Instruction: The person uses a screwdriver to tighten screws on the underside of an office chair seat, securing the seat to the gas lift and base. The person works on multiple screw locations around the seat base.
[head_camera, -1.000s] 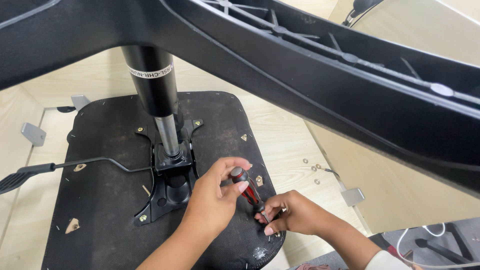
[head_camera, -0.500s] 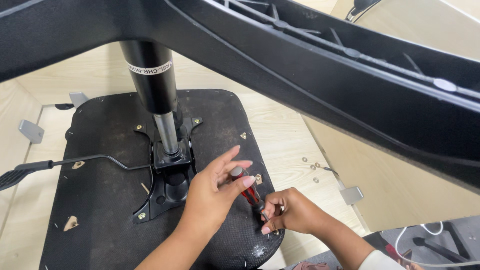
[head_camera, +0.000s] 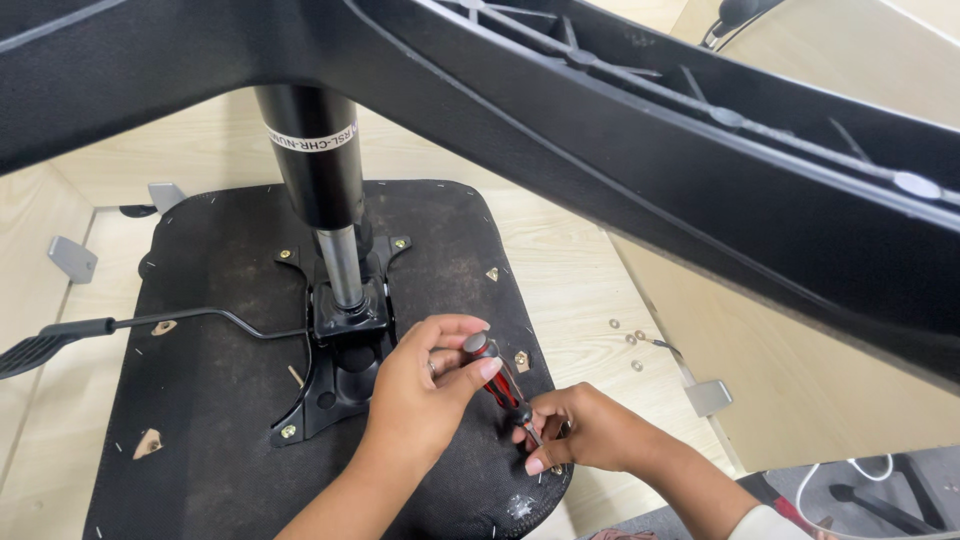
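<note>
An office chair lies upside down, and the black underside of its seat (head_camera: 210, 400) faces me. A black metal mechanism plate (head_camera: 340, 375) is bolted at its middle, with the gas-lift column (head_camera: 318, 180) rising from it. My left hand (head_camera: 425, 385) grips the top of a red and black screwdriver (head_camera: 497, 378). My right hand (head_camera: 575, 428) pinches the screwdriver's shaft low down, near the seat's right front edge. The tip is hidden by my fingers.
The chair's black star base legs (head_camera: 700, 150) span the top of the view. A black lever (head_camera: 110, 328) sticks out left. Small washers and a screw (head_camera: 632, 345) lie on the pale wooden floor. Grey metal brackets (head_camera: 708, 396) rest nearby. Cables lie at bottom right.
My left hand's fingers have curled tighter around the screwdriver handle. Both hands stay at the same spot on the seat edge.
</note>
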